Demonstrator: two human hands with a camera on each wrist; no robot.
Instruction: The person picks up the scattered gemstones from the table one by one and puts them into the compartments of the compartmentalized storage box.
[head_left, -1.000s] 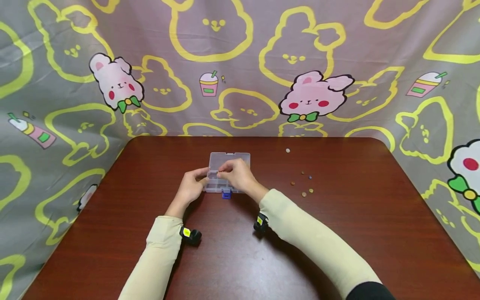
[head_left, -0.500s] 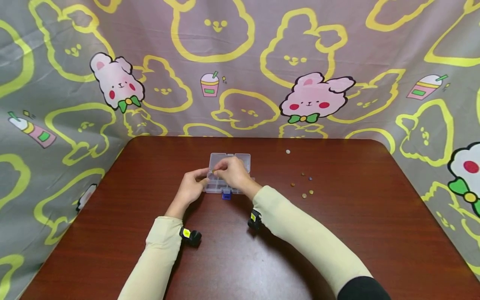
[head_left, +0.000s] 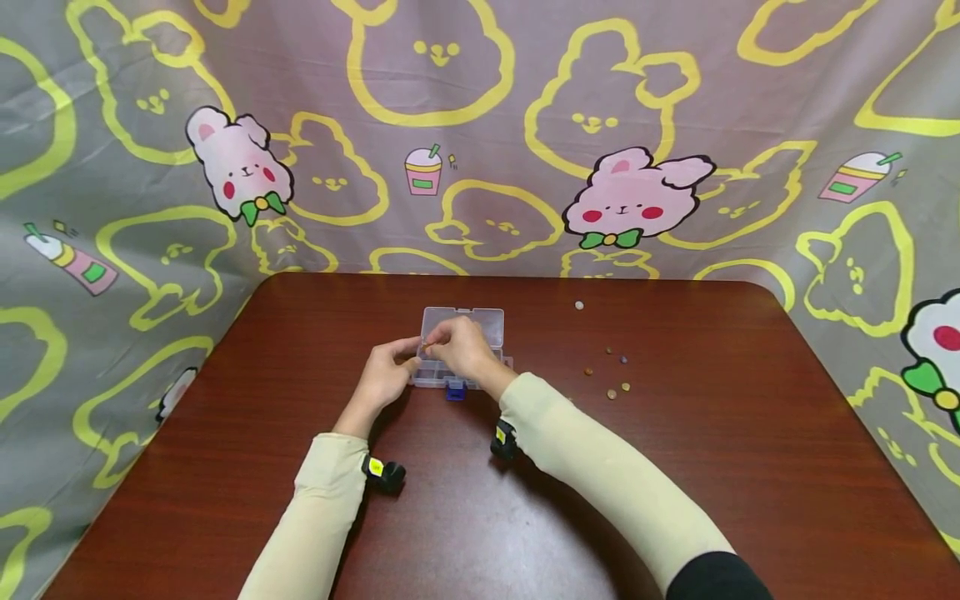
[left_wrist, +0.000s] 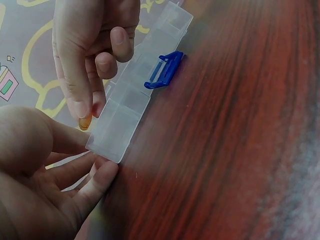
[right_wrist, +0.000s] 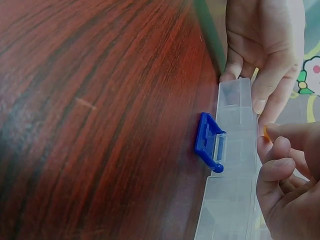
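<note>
A clear plastic compartment box [head_left: 491, 323] with its lid raised stands on the table, a blue clasp [left_wrist: 165, 71] hanging at its front. My left hand [head_left: 378, 379] grips the box's left end, thumb at the front corner and fingers at the side and back. Over the left compartments, my right hand [head_left: 461, 346] pinches a small amber-coloured bead or stone [left_wrist: 85, 123] between thumb and index finger. The same amber piece [right_wrist: 266, 132] shows only as a sliver in the right wrist view, beside the box's upper edge. The right hand hides part of the compartments and lid.
Several small coloured stones [head_left: 611, 394] lie scattered on the brown table [head_left: 712, 467] to the right of the box. A whitish one [head_left: 579, 305] lies farther back. A patterned cloth [head_left: 480, 108] hangs behind the table and along its sides.
My right hand has moved left across the box, to its left end, with the amber piece still pinched. The left hand keeps its hold on the box.
</note>
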